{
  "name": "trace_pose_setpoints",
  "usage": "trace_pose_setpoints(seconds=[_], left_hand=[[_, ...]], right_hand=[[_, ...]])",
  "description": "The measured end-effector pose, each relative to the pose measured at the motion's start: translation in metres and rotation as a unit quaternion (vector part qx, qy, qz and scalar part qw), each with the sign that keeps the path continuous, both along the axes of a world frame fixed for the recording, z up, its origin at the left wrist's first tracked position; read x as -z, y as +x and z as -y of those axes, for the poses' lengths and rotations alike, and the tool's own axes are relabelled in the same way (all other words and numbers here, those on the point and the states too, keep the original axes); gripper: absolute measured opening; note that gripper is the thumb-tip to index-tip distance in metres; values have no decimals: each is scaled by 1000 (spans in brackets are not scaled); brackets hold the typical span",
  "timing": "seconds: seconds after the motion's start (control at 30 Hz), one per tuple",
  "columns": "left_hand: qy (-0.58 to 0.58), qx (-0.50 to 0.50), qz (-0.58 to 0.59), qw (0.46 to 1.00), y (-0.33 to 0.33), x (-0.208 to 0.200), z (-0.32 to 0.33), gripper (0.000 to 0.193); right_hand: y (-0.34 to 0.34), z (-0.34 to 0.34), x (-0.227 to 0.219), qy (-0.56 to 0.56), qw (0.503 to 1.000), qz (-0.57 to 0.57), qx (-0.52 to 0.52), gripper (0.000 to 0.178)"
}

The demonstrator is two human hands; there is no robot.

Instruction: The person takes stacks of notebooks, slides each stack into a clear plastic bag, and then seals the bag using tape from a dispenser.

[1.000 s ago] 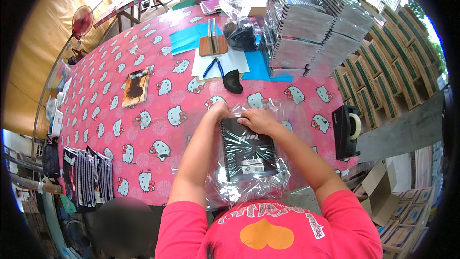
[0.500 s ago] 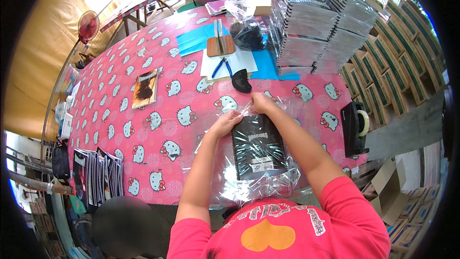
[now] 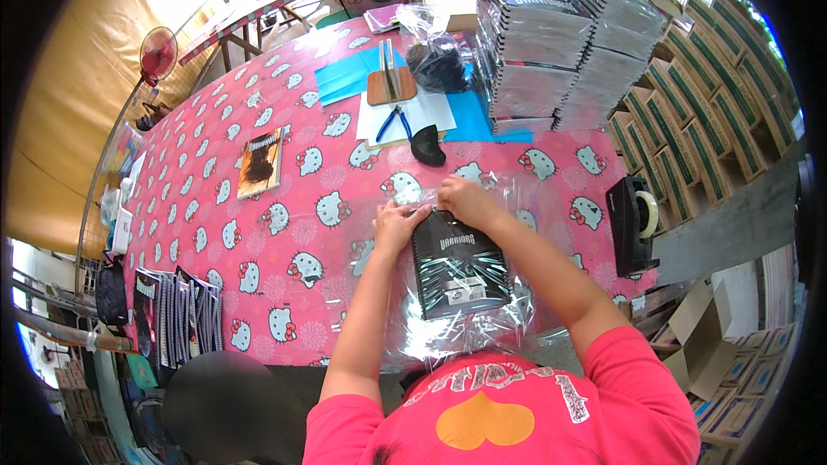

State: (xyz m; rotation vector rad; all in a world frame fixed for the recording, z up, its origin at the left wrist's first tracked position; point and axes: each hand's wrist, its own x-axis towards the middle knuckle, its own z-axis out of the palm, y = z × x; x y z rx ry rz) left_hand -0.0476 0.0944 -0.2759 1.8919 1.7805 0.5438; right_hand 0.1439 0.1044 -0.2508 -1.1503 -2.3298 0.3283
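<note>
A black spiral-bound notebook (image 3: 457,260) lies on the table in front of me, inside loose, shiny clear plastic wrap (image 3: 426,334). At its top left corner, the fingers of my left hand (image 3: 400,226) are closed on the wrap. My right hand (image 3: 466,201) pinches the plastic at the top edge, close beside the left one. Just beyond my hands is a black half-round object (image 3: 428,145). Blue-handled pliers (image 3: 395,124) rest on white paper behind it.
Tall stacks of wrapped notebooks (image 3: 534,52) stand at the back right. A black tape dispenser (image 3: 631,228) sits by the right edge. To the left are an orange-covered notebook (image 3: 261,164) and a row of spiral notebooks (image 3: 177,314). A wooden block (image 3: 390,84) stands at the back.
My right hand has come down slightly onto the notebook's top edge. My left hand has shifted a little left and down, and the plastic between them is less raised.
</note>
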Motion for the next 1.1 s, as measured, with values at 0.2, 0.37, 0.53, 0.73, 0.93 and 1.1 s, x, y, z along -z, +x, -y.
trace_pose_setpoints(seconds=[0.2,0.37,0.53,0.73,0.93,1.1], left_hand=[[276,19,-114,954,24,-4,29,51],[186,175,-138,957,35,-4,56,49],[225,148,-80,960,40,-9,61,39],[234,142,-39,961,41,-7,60,33],[224,143,-37,963,38,-9,58,30],[239,138,-42,960,38,-8,59,31]], right_hand=[[-16,76,23,85,980,139,116,39],[49,111,-21,-64,992,21,104,42],[229,194,-58,30,820,-156,550,26],[326,222,-3,-153,772,-145,599,28],[325,239,-9,-47,822,-302,480,23],[315,303,8,-183,710,-417,537,18]])
